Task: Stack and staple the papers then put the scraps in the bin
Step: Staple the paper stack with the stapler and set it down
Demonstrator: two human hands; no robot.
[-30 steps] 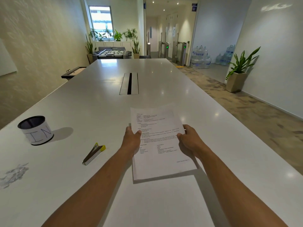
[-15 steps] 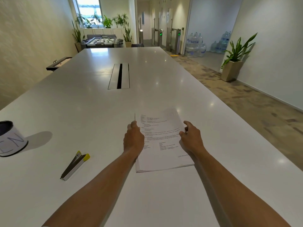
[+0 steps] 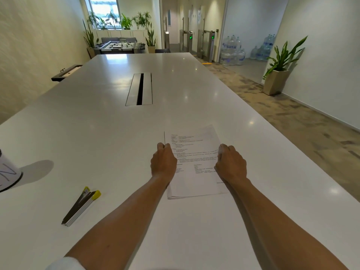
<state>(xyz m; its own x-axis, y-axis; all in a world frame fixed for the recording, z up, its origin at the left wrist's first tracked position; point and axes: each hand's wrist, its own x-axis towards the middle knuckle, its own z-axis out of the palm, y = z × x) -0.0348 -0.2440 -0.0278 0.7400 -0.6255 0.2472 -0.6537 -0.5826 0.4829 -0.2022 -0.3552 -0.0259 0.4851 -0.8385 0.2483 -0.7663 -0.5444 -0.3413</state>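
Note:
A thin stack of printed white papers (image 3: 194,152) lies on the white table (image 3: 116,133) in front of me. My left hand (image 3: 163,162) grips the stack's left edge and my right hand (image 3: 229,164) grips its right edge, both curled around the sheets. A silver stapler with a yellow end (image 3: 80,206) lies on the table to the left, apart from my hands. The white bin with hand-drawn letters (image 3: 7,173) shows only partly at the left frame edge. The paper scraps are out of view.
A cable slot (image 3: 139,89) is set into the table's middle, farther away. The table's right edge drops to a carpeted floor with a potted plant (image 3: 280,67). A wall runs along the left side.
The stack has come down from a raised, tilted hold to lie nearly flat on the table. My view has shifted right, so the bin slid to the frame edge and the scraps left the view.

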